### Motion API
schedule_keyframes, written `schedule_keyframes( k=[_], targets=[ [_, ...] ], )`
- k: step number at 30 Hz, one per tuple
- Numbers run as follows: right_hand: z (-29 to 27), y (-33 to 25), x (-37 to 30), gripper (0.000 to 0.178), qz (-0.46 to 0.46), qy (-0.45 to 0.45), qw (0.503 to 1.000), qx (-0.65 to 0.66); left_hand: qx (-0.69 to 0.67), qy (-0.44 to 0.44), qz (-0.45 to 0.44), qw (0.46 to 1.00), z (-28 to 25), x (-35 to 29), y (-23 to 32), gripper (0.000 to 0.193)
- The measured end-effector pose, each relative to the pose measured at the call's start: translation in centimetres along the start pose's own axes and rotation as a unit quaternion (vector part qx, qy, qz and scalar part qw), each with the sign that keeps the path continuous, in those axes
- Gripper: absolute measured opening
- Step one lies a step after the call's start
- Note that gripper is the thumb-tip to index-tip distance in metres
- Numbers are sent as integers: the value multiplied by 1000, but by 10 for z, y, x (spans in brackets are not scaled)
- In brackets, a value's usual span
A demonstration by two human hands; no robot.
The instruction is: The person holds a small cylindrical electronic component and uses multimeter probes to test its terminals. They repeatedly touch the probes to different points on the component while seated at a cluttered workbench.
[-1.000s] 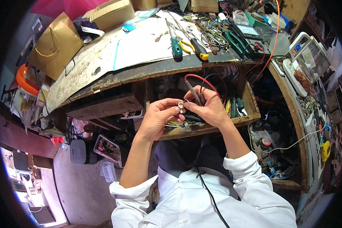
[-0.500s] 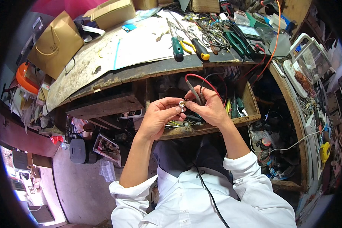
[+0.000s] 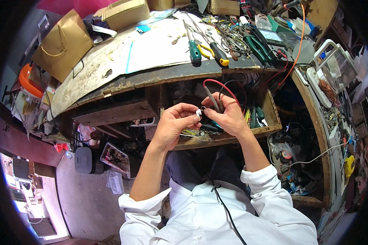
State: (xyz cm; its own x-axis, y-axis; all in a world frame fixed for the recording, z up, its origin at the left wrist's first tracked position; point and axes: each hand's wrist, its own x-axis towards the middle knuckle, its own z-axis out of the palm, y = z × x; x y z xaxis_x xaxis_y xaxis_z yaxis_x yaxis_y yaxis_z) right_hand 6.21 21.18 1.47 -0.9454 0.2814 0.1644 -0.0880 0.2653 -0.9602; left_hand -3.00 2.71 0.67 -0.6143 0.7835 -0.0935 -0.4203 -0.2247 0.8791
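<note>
White small part [image 3: 198, 111] pinched between left hand [image 3: 173, 124] and right hand [image 3: 229, 116].

Two screwdrivers [image 3: 194, 48] [image 3: 216, 51], one paper bag [image 3: 63, 45], one cardboard box [image 3: 124, 10].

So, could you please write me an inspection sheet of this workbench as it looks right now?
Surface: worn wooden bench, partly covered by a white sheet.
Job's things: small white part pinched between both hands over an open drawer; grey probe in the right hand.
Clutter: green-handled screwdriver, yellow-handled pliers, green meter, cardboard box, brown paper bag.
Grippers: left hand and right hand, fingertips meeting.
Cables: red lead; orange cable.
Surroundings: crowded side shelf, grey floor.
</note>
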Motion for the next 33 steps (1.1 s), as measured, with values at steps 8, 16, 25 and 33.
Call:
schedule_keyframes(
  k=[8, 16, 25, 33],
  targets=[
    [0, -4, 0, 18, 22, 9, 1000, 0, 10, 6, 9, 1000, -1, 0, -2, 27],
    [-1, -6, -1, 18, 39, 4, 999, -8, 14, 6, 22, 1000, -1, -1, -3, 27],
    [-1, -7, -1, 16, 25, -2, 1000, -11, 10, 1, 29, 1000, 0, 0, -3, 27],
    [-2, -4, -1, 16, 6, -5, 1000, -2, 11, 14, 25, 1000, 2, -1, -2, 25]
  ],
)
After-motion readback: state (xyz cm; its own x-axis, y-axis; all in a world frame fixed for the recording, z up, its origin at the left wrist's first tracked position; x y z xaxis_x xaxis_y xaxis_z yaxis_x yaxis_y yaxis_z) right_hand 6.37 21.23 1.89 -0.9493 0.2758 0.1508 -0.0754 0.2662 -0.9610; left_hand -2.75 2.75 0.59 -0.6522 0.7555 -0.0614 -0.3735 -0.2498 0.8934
